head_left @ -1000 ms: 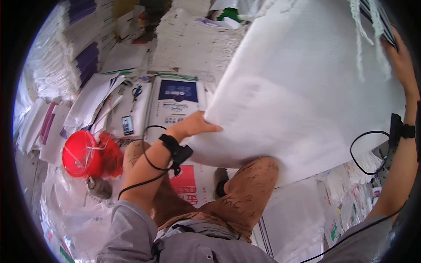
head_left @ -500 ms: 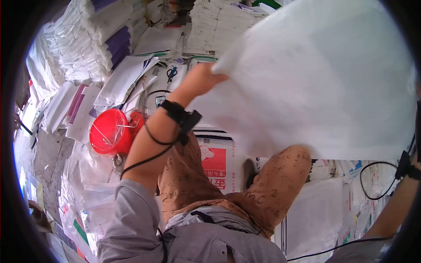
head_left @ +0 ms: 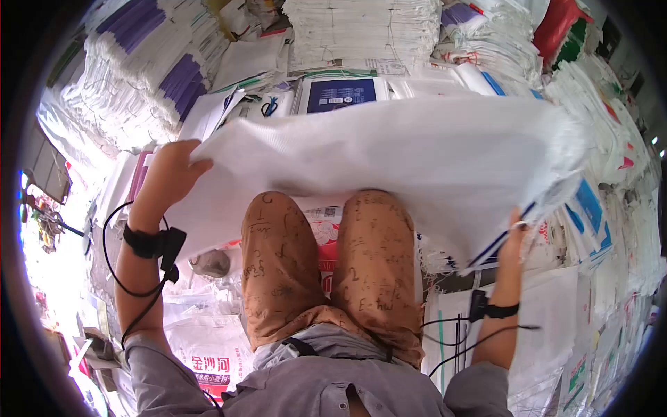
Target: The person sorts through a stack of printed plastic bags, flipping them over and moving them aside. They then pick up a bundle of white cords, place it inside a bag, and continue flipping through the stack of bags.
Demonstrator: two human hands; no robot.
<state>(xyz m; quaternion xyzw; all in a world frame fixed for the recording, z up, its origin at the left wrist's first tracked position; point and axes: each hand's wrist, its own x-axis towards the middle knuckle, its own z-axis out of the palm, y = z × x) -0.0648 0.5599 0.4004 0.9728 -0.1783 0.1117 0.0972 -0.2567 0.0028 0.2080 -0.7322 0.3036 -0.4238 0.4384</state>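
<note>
One left hand [head_left: 169, 175], thumb and fingers closed, gripped a white sheet [head_left: 389, 149] by its edge; one right hand [head_left: 513, 242], well apart, clamped the opposite end. Sheet spread just beyond the knees [head_left: 376, 219]; farther lay blue scissors [head_left: 269, 106], one bundled stack [head_left: 361, 31].

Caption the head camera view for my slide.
Left hand and right hand hold a broad white sheet between them, white stacks beyond.

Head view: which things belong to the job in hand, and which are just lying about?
In the job:
- white sheet, held at both sides
- left hand
- right hand

Apparently just lying about:
- blue scissors
- tall white stack, top centre
- red-printed bag, lower left
</note>
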